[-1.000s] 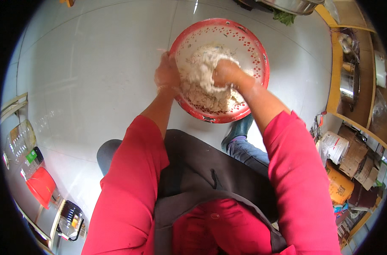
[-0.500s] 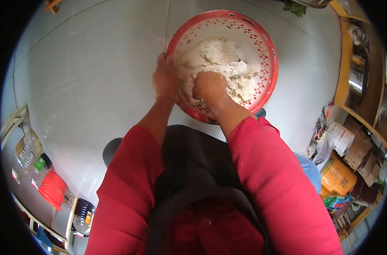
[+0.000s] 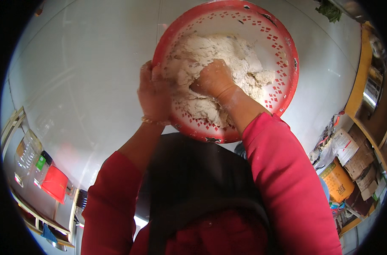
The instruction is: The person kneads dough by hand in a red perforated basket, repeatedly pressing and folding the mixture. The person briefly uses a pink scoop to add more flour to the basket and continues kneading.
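A red-rimmed white enamel basin [image 3: 288, 59] with red diamond patterns and chipped spots holds pale, lumpy, floury dough [image 3: 206, 49]. My left hand [image 3: 153, 93], slightly blurred, grips the basin's left rim, a beaded band at the wrist. My right hand [image 3: 212, 78] is sunk into the middle of the dough with its fingers curled down and their tips hidden; flour dusts the skin.
Pale tiled floor [image 3: 87, 85] surrounds the basin. Plastic bottles [image 3: 25, 159] and a red container [image 3: 54, 182] line the left. A wooden shelf [image 3: 355, 95], cardboard [image 3: 359, 163] and an orange bucket [image 3: 336, 182] stand at the right; leafy greens [image 3: 329, 12] lie top right.
The basin looks larger and closer. My right hand moved from the dough's right part down toward the lower middle, then a little up. The dough has shifted; my left hand stays at the rim.
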The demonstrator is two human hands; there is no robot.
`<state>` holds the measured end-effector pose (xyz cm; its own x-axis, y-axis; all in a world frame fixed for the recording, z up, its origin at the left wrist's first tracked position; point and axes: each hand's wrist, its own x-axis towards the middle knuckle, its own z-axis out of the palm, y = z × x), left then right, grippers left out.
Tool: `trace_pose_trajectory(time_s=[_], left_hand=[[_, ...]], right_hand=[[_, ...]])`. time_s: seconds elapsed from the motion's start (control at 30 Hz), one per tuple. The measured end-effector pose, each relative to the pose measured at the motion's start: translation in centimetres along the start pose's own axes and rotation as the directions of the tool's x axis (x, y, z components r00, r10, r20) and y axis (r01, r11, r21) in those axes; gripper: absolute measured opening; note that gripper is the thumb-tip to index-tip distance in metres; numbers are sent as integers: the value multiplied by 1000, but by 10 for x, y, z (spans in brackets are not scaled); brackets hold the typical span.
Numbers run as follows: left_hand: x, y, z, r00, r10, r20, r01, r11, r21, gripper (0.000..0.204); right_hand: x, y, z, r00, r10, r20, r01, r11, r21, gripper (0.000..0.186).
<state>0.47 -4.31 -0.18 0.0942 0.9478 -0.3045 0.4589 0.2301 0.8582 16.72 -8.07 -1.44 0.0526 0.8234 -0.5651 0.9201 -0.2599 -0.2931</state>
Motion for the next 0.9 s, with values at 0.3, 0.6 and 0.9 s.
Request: trace_pose_trajectory(time_s=[0.3, 0.6, 0.9], left_hand=[[5, -6, 3, 998, 52, -29, -52, 999, -7, 36], [-2, 2, -1, 1000, 25, 7, -24, 993, -114, 38], [-3, -7, 0, 987, 135, -84, -137, 990, -17, 42]], right_hand=[[7, 6, 14, 967, -115, -228, 131, 990, 57, 28], [-31, 59, -31, 988, -119, -98, 140, 959, 248, 35], [74, 131, -47, 967, 31, 251, -251, 253, 934, 35]])
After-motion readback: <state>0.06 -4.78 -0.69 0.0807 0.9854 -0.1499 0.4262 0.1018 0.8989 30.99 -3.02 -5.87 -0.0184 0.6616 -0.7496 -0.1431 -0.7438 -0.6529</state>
